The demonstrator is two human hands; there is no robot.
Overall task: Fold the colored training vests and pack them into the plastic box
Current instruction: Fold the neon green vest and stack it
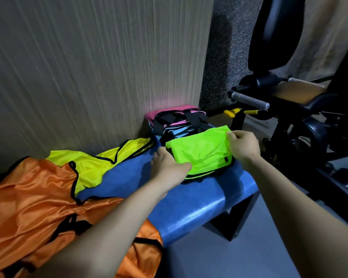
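Two hands pinch the glossy, folded green vest [201, 151]: left [167, 163], right [243, 145].

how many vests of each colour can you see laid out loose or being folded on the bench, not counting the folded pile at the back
Green vest, held by the left hand and right hand: 1
Yellow vest, lying loose: 1
Orange vest, lying loose: 1
Total: 3
The orange fabric may be more than one vest; the folds hide that. All lie on the blue bench.
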